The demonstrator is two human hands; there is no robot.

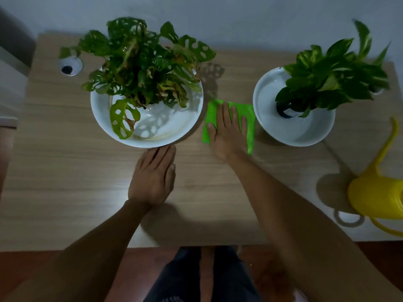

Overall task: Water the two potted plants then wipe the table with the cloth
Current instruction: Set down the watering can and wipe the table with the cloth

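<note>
A bright green cloth (pixel 250 125) lies flat on the wooden table (pixel 65 171) between two white bowls. My right hand (pixel 227 131) presses flat on the cloth, fingers spread. My left hand (pixel 153 175) rests flat on the table, its fingertips touching the front rim of the left bowl (pixel 170 136). That bowl holds a holey-leaved plant (pixel 139 68). The right bowl (pixel 294 131) holds a plant with yellow-streaked leaves (pixel 331 79) in a dark pot. A yellow watering can (pixel 375 192) stands at the right edge of the table.
A round cable hole with a white ring (pixel 69 67) sits at the table's back left. A wall runs behind the table. My legs (pixel 196 275) and a reddish floor show below the table's front edge. Pale furniture stands at the far left.
</note>
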